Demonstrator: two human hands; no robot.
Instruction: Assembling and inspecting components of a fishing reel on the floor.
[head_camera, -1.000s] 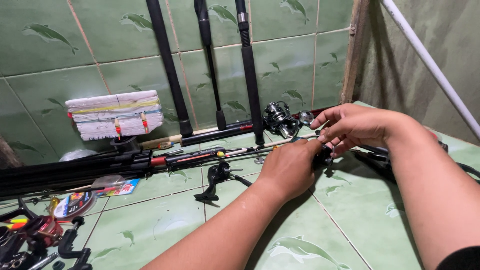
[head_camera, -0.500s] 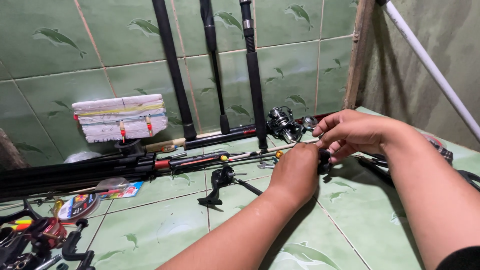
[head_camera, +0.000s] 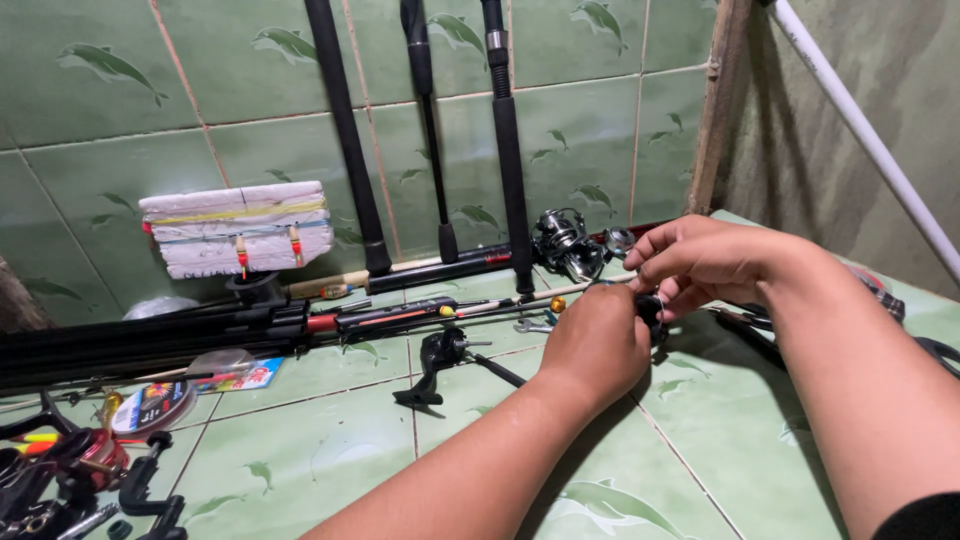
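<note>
Far lower left of the frame, a jumble of reel parts crowds the bottom edge, with a flat spool of line just above it on the green tiled floor. Up at the left wall leans a white foam block wound with line, and below it a bundle of dark rods runs along the floor toward the centre. Three rod butts stand upright against the tiled wall, upper centre, their lower ends near the floor edge. In the middle, a small black reel handle lies alone on a tile, with bare floor open all around it and down to the bottom edge. Now the left hand comes in from the bottom centre, forearm laid diagonally across the open tiles, fist closed with the knuckles up around a small dark part that just peeks out at its right side; what exactly that part is I cannot tell. Just behind it sits a silver and black spinning reel near the wall. The right hand meets the left from the right, fingers curled and pinched together just above the same dark part, touching or nearly touching the left hand. At the upper right, a white pipe slants down along the bare wall, well apart from the hands, and a wooden post marks the corner.
</note>
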